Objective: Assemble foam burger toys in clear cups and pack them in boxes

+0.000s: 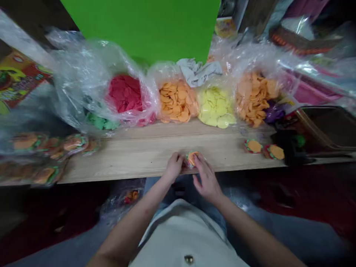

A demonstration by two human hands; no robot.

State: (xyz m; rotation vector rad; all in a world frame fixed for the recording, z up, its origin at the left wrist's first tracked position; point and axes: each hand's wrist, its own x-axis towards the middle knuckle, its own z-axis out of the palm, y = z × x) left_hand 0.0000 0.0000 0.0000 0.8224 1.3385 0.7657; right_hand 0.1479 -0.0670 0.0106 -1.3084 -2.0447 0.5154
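A small toy burger (191, 158), orange on top with green and red edges and a shiny clear wrapper around it, lies on the wooden bench (133, 155) near its front edge. My right hand (207, 180) has its fingertips on the burger's right side, with the thumb lower and apart. Close by on the left, my left hand (174, 165) has its fingers pressed together at the wrapper's side; what they pinch is too small to make out. Two more toy burgers, one orange-topped (253, 146) and another (275, 152), lie to the right.
Clear bags along the back hold red pieces (126, 92), orange pieces (176, 102), yellow pieces (217, 107) and more orange pieces (254, 98). Green pieces (101, 121) lie at the left. Wrapped burgers (75, 142) are grouped further left. A green panel (144, 29) stands behind.
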